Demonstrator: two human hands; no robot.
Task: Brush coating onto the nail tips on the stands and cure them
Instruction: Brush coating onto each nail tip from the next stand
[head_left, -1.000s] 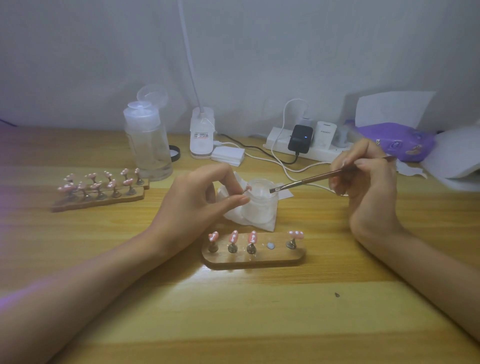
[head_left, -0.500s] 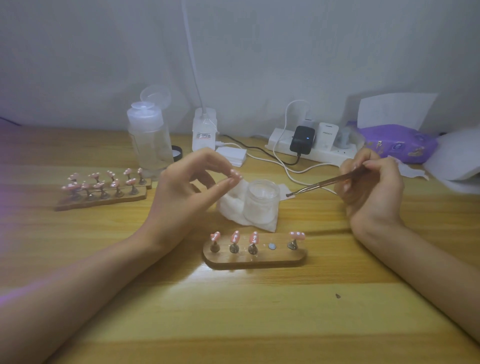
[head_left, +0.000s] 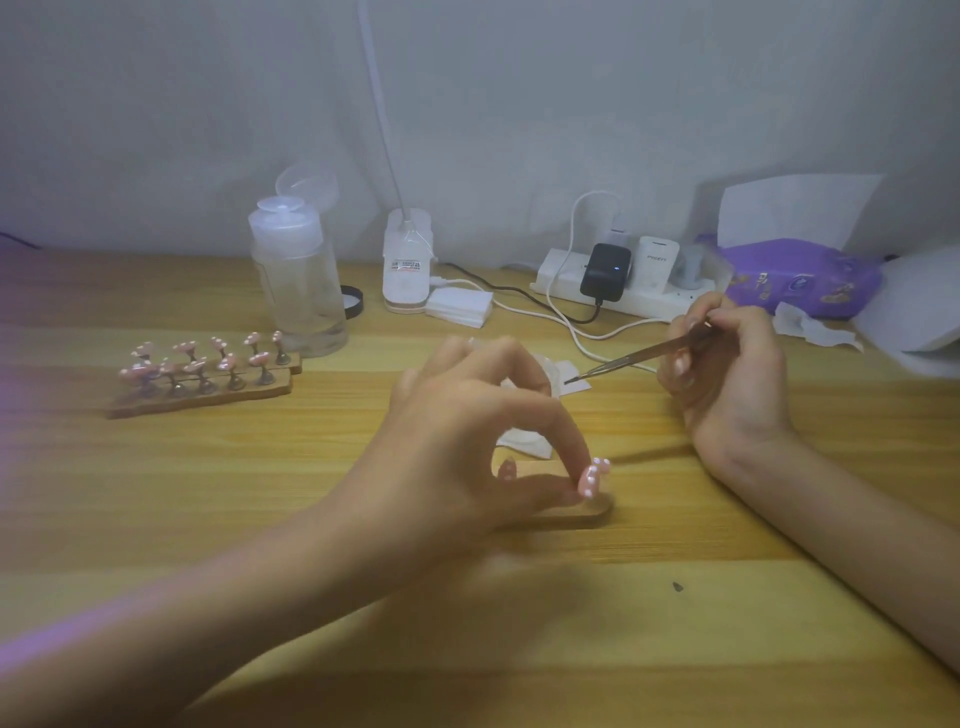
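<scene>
Left hand (head_left: 467, 441) arches over the near wooden stand (head_left: 597, 508), thumb and forefinger pinching the pink nail tip (head_left: 592, 475) at that stand's right end, the other fingers loosely curled. Right hand (head_left: 727, 374), beyond the stand and to its right, grips a thin brush (head_left: 639, 356) whose bristles point left. Two more stands of nail tips (head_left: 202, 384) sit well off to the stand's far left.
</scene>
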